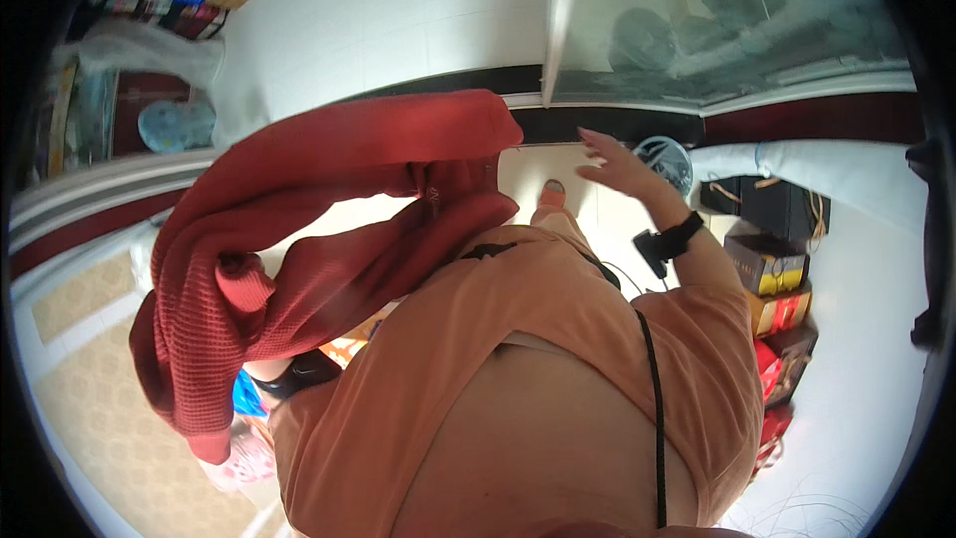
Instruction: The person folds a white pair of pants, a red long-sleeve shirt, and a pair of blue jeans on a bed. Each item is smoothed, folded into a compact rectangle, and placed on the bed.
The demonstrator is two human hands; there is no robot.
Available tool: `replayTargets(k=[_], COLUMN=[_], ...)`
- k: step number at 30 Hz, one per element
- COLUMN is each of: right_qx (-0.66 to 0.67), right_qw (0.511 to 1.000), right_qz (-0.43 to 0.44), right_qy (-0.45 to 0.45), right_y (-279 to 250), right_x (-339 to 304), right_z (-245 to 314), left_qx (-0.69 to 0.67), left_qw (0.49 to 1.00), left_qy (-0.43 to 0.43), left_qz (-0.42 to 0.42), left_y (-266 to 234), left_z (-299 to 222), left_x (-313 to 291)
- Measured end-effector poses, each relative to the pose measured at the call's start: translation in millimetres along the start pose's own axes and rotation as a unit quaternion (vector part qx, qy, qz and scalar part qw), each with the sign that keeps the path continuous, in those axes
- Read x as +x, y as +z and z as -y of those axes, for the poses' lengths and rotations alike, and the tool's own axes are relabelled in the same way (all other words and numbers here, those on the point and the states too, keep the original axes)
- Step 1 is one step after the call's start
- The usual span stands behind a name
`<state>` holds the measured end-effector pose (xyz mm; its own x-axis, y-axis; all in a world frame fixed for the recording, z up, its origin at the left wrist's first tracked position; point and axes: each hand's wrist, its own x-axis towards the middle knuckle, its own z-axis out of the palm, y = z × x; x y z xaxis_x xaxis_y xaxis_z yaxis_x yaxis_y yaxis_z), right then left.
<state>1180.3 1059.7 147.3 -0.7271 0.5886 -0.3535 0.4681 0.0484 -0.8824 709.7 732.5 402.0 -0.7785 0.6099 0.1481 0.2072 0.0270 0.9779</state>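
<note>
A red waffle-knit garment [329, 154] spreads in a wide loop in front of me, on the left and middle. My left arm reaches up into it, with a black band [299, 376] showing at its edge. The cloth covers my left hand, so its fingers are hidden. On the right, my right hand [615, 167] is raised with its fingers stretched apart and nothing in them. It is apart from the garment's open end. A black strap with a small device [669, 242] is round my right wrist.
Boxes and bags [782, 311] line the right wall. A round clear-and-blue object [665, 161] stands behind my right hand. Glass panels [737, 20] rise beyond a dark sill. A pale blue stool-like object [177, 127] and clutter are at the far left. A black cord [653, 408] hangs over my front.
</note>
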Motion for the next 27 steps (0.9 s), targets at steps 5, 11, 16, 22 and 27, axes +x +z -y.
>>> replayTargets(k=[5, 11, 16, 22, 27], right_qx=[-0.204, -0.202, 0.213, 0.422, 0.474], right_qw=[0.959, 0.937, 0.897, 0.809, 0.697], right_qz=[-0.044, 0.274, 0.388, 0.407, 0.528], right_qy=[-0.193, -0.079, -0.023, -0.031, -0.100], right_y=[109, 254, 324, 453, 544], right_x=[91, 181, 162, 174, 197], right_z=[147, 279, 366, 520, 604], left_qx=[-0.018, -0.055, -0.108, -0.146, 0.169], left_qw=[0.992, 0.968, 0.945, 0.930, 0.936], left_qy=[0.007, 0.027, 0.031, -0.093, -0.087], left_qz=[-0.122, -0.244, -0.306, -0.324, -0.297], left_y=[-117, -270, -368, -431, -414], left_z=[9, 14, 37, 76, 102], left_x=[-38, -79, -96, -16, 1])
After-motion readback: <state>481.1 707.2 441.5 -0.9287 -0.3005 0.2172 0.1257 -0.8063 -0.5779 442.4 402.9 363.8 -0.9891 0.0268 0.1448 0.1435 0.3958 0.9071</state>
